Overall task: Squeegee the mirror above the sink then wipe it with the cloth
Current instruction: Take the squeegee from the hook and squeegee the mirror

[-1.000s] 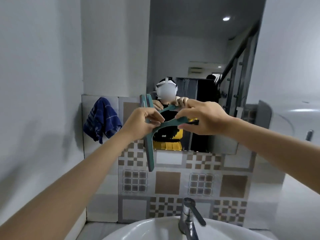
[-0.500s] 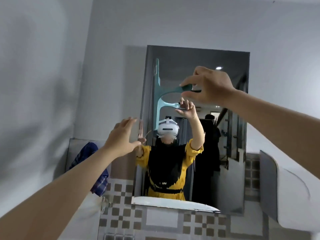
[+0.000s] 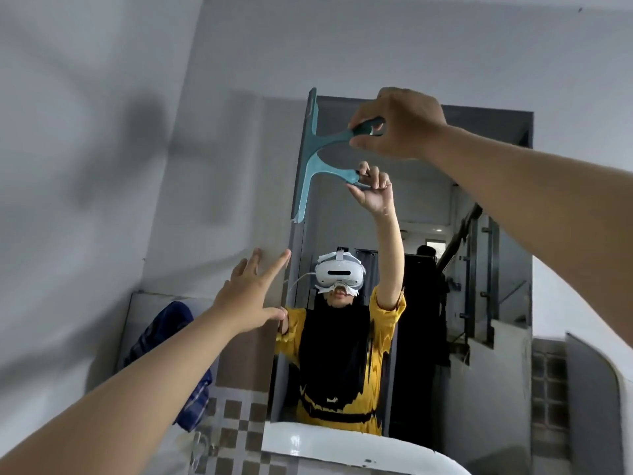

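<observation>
Squeegee (image 3: 306, 159) blade upright at mirror (image 3: 479, 269) left edge.
Right hand (image 3: 400, 123) grips handle; left hand (image 3: 251, 296) spread, empty.

The grey wall (image 3: 376, 46) carries the mirror (image 3: 479, 234), with a blue cloth (image 3: 171, 323) hanging on its tiled lower part

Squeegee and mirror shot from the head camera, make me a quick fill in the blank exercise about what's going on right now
1. The squeegee is held by the ____ hand.
2. Its blade stands upright along the ____ edge of the mirror.
3. The left hand is open and holds ____.
4. The blue checked cloth hangs to the ____ of the mirror, untouched.

Missing words: right; left; nothing; left
</observation>
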Demonstrator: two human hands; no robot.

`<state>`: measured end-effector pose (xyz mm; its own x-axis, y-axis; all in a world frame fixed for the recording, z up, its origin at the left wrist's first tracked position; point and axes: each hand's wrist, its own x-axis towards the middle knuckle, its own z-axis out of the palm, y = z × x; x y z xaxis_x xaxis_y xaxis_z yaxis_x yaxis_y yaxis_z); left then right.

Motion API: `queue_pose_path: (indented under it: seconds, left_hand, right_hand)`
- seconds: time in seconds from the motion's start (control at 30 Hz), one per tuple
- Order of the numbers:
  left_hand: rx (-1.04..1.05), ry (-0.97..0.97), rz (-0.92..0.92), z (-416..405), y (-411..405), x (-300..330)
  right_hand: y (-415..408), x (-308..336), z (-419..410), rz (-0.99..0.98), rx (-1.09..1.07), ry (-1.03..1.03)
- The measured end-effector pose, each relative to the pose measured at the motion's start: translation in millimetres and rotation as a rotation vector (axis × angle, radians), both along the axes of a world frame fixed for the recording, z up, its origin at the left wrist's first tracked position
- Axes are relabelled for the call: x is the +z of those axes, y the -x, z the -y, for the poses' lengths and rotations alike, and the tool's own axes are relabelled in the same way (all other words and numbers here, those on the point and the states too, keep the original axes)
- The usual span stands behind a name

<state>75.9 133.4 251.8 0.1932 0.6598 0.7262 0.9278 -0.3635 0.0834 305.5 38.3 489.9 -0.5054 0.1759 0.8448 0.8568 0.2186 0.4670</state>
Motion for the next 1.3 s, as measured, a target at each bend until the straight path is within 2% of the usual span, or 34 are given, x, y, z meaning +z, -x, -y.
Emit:
queue_pose_path:
  seconds: [0.37, 0.9, 1.3]
  left_hand:
    - [0.012, -0.032, 0.014, -9, 0, -8]
    - [0.073, -0.03, 0.022, -6, -5, -8]
    - [0.157, -0.001, 0.033, -9, -11, -7]
  right_hand:
    - [-10, 12, -3, 0.03, -0.049, 0.081]
    - [-135, -4, 18, -0.204, -0.089, 0.12]
    - [-198, -26, 40, -0.264, -0.105, 0.101]
